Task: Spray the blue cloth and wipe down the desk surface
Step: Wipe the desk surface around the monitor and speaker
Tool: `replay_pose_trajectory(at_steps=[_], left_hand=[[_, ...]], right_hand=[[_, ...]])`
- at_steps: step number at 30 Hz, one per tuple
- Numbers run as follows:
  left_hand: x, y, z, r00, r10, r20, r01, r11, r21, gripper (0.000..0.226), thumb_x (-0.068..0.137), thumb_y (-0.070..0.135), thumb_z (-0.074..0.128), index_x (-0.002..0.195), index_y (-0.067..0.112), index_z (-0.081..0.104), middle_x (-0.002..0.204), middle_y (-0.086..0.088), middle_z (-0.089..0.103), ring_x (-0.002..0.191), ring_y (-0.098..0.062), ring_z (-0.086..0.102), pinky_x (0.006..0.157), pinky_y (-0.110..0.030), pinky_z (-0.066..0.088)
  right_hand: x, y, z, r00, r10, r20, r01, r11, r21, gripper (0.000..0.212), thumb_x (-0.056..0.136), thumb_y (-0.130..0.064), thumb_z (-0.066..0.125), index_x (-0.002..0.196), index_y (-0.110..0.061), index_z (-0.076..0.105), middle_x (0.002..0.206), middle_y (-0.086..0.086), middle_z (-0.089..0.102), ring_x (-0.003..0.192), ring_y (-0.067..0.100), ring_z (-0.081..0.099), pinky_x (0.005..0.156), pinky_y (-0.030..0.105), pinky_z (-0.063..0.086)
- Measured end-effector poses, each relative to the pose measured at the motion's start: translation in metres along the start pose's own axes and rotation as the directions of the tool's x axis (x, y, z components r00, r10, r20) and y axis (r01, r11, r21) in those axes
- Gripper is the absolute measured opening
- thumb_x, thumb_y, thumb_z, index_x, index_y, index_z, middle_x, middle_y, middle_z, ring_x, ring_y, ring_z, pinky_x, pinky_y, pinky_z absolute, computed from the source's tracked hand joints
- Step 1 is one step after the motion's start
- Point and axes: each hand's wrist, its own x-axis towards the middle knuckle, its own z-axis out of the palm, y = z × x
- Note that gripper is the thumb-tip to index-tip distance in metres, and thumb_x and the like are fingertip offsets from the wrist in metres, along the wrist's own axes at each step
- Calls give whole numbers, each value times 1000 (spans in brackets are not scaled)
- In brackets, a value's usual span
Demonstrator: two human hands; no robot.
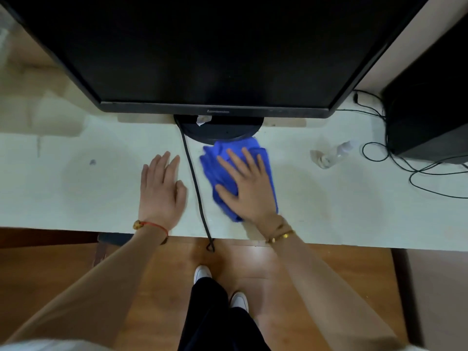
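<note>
Both forearms reach over the desk's [76, 188] near edge. Right hand [249, 188] presses flat, fingers spread, on the blue cloth [215, 165] before the monitor base [222, 130]; left hand [162, 188] rests flat, fingers relaxed, across the cable [195, 178].

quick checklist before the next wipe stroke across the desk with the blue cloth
1. Right hand flat on the crumpled blue cloth, fingers spread: ok.
2. Cloth lies on the white desk surface: ok.
3. Left hand rests open on the desk, apart from the cloth: ok.
4. Black cable runs between the hands, close beside the cloth's left edge; a leftward stroke would likely snag it: not ok.
5. Round black monitor base touches the cloth's far edge, blocking a forward stroke: not ok.
6. Clear plastic spray bottle lies on its side to the right, apart from the cloth: ok.
7. Cloth damp enough: cannot tell.
</note>
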Motion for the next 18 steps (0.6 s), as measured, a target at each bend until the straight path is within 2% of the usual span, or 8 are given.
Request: replay_pose_trajectory(at_steps=[2,4,7,9,10,14,16,18], left_hand=[[0,-1,0,1000,1,2,-1,1000,10,59,97,27,31,154,12,35,162,-11,30,153,-27,20,127,-45,6],[0,-2,0,1000,-1,6,1,1000,16,59,98,27,31,154,12,34,163,-10,29,153,-26,18,127,-43,4],[-1,-1,1,1000,-1,3,1,1000,27,59,98,26,32,155,12,34,163,-10,28,153,-26,18,127,-44,4],[0,-1,1,1000,-2,0,2,1000,30,58,98,25,32,155,12,33,163,-10,29,153,-27,19,127,-45,5],[-1,-1,1,1000,-2,3,2,1000,26,58,98,25,33,155,13,33,163,-10,29,153,-27,19,127,-45,6],[0,-1,-1,1000,-5,17,4,1000,23,59,97,27,31,155,14,34,163,-9,29,153,-26,19,127,-45,6],[0,-1,-2,1000,-2,13,2,1000,23,59,97,28,30,155,13,34,163,-10,30,153,-27,20,127,-45,7],[-1,-1,-2,1000,5,9,-5,1000,17,59,97,27,31,155,13,34,163,-10,30,153,-27,20,127,-45,7]], right_hand=[[-26,-2,-1,989,-133,56,133,991,9,60,96,-53,41,151,-29,41,158,-3,38,152,28,21,125,49,10],[-48,21,-10,986,-162,45,161,986,42,57,97,-50,45,150,-28,43,157,-4,40,150,28,25,124,49,13],[-42,61,-24,998,48,-38,-47,999,22,59,94,-52,44,148,-26,47,155,0,44,149,32,29,123,53,15],[-12,63,-24,974,213,-79,-212,977,16,63,92,-53,40,148,-26,46,155,1,43,149,34,28,123,52,13],[2,51,-19,969,234,-84,-235,972,3,64,91,-53,40,149,-26,45,156,2,43,149,35,28,123,51,12],[-3,-7,2,999,-28,-17,28,1000,-13,61,93,-52,43,150,-28,43,156,-1,42,151,31,24,125,49,8],[-32,-4,-1,990,-139,24,139,990,3,58,96,-49,44,150,-28,42,157,-3,41,151,29,23,125,47,7],[-54,21,-11,986,-166,21,165,986,26,57,97,-49,46,149,-28,44,157,-3,41,151,29,25,125,47,9]])
